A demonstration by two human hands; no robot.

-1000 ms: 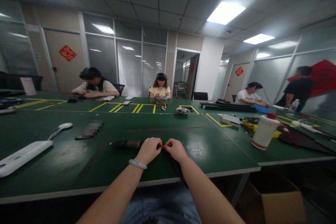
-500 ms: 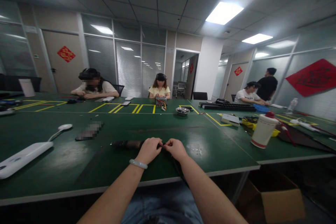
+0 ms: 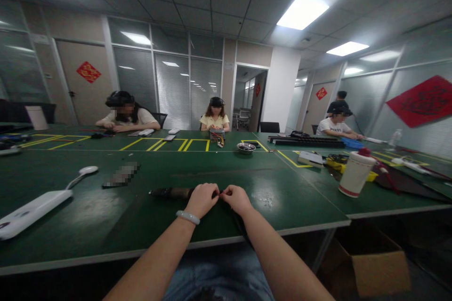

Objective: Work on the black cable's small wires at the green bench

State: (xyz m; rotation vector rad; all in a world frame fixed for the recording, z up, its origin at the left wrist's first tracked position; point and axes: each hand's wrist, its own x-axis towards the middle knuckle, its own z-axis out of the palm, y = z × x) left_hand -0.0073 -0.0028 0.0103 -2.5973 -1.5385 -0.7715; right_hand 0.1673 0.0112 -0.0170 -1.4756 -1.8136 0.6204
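Note:
A dark, slim tool that looks like a corded electric screwdriver (image 3: 173,193) lies on the green table, its narrow metal tip pointing left. My left hand (image 3: 205,197), with a pale bangle at the wrist, is closed around its right end and hides that part. Close beside it, my right hand (image 3: 236,199) pinches with thumb and forefinger at the end of a black cord (image 3: 243,231). This cord runs under my right forearm toward the table's near edge. The small spot between my fingertips is too dark to make out.
A white power strip (image 3: 35,214) and a phone-like slab (image 3: 122,176) lie to the left. Ahead stands a metal bowl (image 3: 246,149). On the right are a white bottle (image 3: 356,174) and a white box (image 3: 310,159). A carton (image 3: 381,273) sits below the table. Several people work opposite.
My hands keep almost the same place and grip. At the far right, the standing person in black has moved left, behind the seated person, who now sits more upright.

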